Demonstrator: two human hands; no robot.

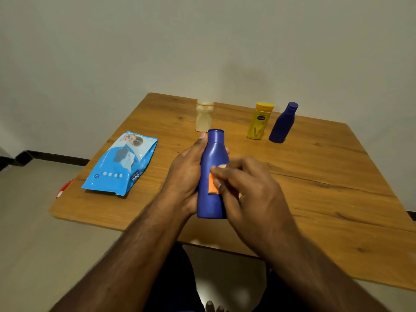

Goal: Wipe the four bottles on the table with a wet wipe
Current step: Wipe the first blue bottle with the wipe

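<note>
My left hand (186, 174) grips a dark blue bottle (212, 154) from the left and holds it upright over the wooden table (326, 176). My right hand (249, 190) presses a small orange wipe (212, 187) against the bottle's front with its fingertips. Three more bottles stand at the back of the table: a pale translucent one (203, 117), a yellow one (258, 121), and a second dark blue one (282, 123) just right of the yellow.
A blue pack of wet wipes (121, 164) lies flat on the table's left side. Something red (64, 188) shows on the floor past the table's left edge. A wall stands close behind the table.
</note>
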